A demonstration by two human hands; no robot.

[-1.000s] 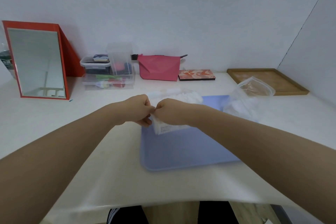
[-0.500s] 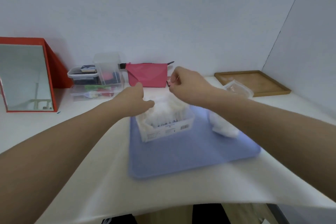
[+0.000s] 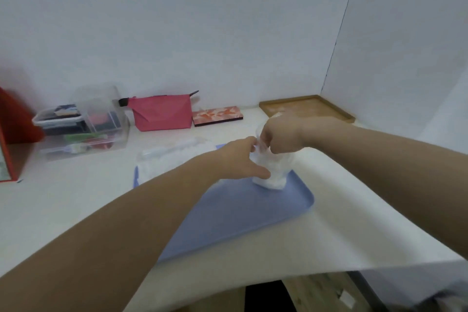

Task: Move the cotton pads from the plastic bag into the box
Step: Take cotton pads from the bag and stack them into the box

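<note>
Both hands work at the clear plastic bag of white cotton pads (image 3: 272, 172) standing on the blue tray (image 3: 243, 215): the right hand (image 3: 281, 138) pinches its top, the left hand (image 3: 243, 161) touches its side with loose fingers, so opening it seems the next move, before the pads go to the white box (image 3: 172, 162).

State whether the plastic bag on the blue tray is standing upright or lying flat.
Upright. The plastic bag stands on its bottom on the blue tray, its top held up by the right hand.

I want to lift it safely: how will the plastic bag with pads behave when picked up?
Probably floppy: the bag is thin clear film, crumpled where the right hand pinches its top. Likely light, holding only cotton pads. It may sag or tip if released.
</note>
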